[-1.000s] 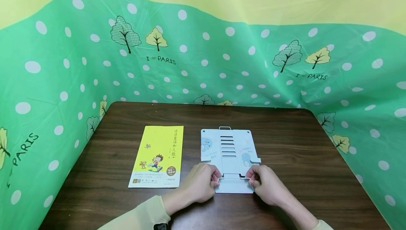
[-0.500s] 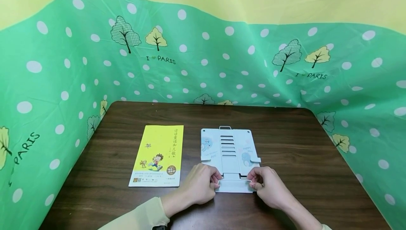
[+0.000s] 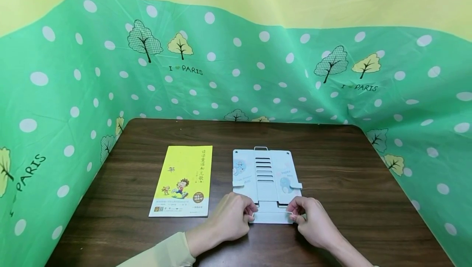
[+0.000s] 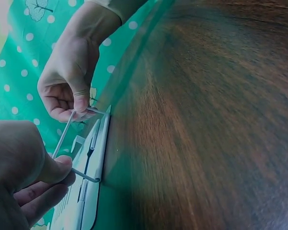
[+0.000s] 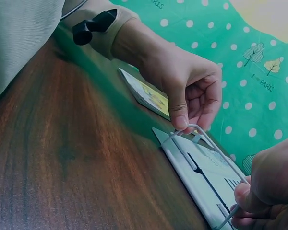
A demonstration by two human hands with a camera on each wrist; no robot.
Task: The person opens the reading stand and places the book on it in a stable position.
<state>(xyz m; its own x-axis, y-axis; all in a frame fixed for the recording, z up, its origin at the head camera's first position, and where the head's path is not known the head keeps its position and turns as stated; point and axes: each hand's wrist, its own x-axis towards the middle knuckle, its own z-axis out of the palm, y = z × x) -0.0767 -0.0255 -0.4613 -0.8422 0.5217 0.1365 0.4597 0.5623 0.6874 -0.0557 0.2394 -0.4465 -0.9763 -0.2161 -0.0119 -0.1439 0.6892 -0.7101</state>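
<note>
A pale blue book stand with cartoon prints and a row of slots lies flat on the dark wooden table. Both hands pinch its thin wire bracket between thumb and fingers, one at each corner. In the head view my left hand is at the bracket's left end and my right hand at its right end. The wrist views show the bracket lifted off the panel at an angle, its two legs still joined to the stand. The left hand's fingertips partly cover its corner.
To the left of the stand lies a yellow children's book, cover up. Green polka-dot cloth hangs around the back and sides of the table. A small clip sticks out at the stand's right edge.
The bracket's crossbar has swung up and toward the person, both hands moving slightly with it. The book and the stand's panel stay in place.
</note>
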